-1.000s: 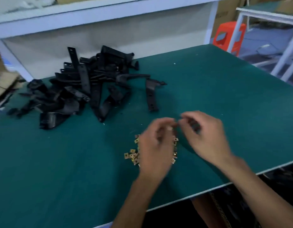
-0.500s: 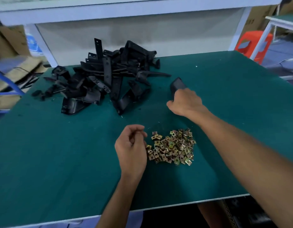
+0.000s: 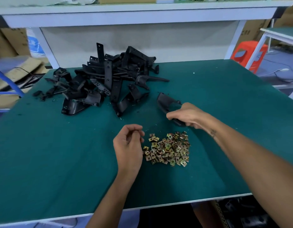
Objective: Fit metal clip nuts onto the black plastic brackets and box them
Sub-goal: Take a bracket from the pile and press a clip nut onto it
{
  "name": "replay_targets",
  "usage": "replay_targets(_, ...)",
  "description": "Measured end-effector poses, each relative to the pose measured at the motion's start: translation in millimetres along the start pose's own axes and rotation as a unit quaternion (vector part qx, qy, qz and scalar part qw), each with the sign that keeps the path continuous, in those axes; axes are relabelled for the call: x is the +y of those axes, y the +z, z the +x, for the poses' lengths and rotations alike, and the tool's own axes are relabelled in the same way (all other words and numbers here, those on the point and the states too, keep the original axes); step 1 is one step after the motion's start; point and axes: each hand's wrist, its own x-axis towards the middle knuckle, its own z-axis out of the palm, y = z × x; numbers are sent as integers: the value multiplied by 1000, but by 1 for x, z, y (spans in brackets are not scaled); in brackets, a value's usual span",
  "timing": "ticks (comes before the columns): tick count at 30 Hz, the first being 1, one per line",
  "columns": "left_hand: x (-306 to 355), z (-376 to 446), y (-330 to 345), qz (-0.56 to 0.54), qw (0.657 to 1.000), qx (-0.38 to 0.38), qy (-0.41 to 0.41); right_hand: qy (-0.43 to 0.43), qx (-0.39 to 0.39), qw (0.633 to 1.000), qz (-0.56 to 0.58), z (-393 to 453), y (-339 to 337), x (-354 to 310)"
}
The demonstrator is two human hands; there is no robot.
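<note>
A black plastic bracket (image 3: 166,102) lies right of the pile, and my right hand (image 3: 189,115) grips its near end, fingers curled round it. A heap of small brass-coloured clip nuts (image 3: 168,148) sits on the green mat (image 3: 60,153) near the front edge. Just left of the heap, my left hand (image 3: 128,143) hovers with fingertips pinched against the thumb, seemingly on a clip nut that the fingers mostly hide. The pile of black brackets (image 3: 103,79) is at the back left.
A white shelf frame (image 3: 139,15) runs behind the bench. Cardboard and a blue bar (image 3: 9,83) lie off the left edge. Past the right edge stand an orange stool (image 3: 247,51) and another bench (image 3: 280,35). No box is in view.
My hands parted over the nuts. The right hand reached out to a lone bracket, took hold of it and drew it nearer. The left hand stayed pinched beside the heap.
</note>
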Motion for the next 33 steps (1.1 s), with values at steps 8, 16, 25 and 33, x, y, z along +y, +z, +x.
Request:
replay_targets(8,32,38,26,66,991,-75,-93,-39,-3,998,53,-27,11,-17)
replay_targets(16,60,53,53,-133,983,-5,-128,-212,56,974,-59,-99,33,-40)
replay_targets(25,53,23,-11,-107,969,-200,-100,-196,224,927,229,-71,16,64)
replay_targets(33,16,-22,-13,-114,946,-279,-124,-206,164,964,29,-60,25,85)
